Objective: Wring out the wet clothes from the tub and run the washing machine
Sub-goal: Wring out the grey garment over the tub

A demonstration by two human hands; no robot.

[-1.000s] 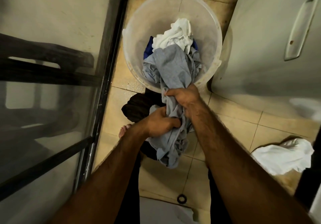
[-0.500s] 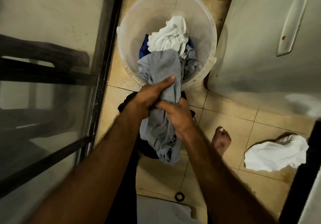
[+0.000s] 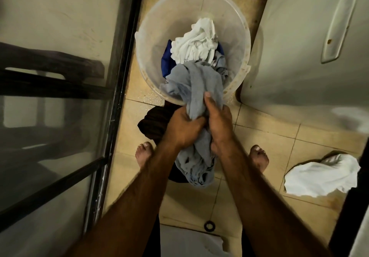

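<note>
A grey wet garment (image 3: 196, 85) hangs out over the near rim of the round translucent tub (image 3: 151, 13) on the tiled floor. My left hand (image 3: 182, 127) and my right hand (image 3: 218, 122) both squeeze it side by side just below the rim, and its loose end dangles between my forearms. A white cloth (image 3: 196, 43) and a blue cloth (image 3: 166, 61) lie inside the tub. The pale washing machine (image 3: 295, 47) stands right of the tub.
A dark cloth (image 3: 153, 123) lies on the floor under my hands. A white cloth (image 3: 321, 177) lies on the tiles at the right. A glass door with a black frame (image 3: 119, 89) borders the left. My bare feet stand on both sides.
My hands regripped the grey garment: the right hand came up level with the left, thumb now along the cloth. More of the garment hangs below, and the view pulled back.
</note>
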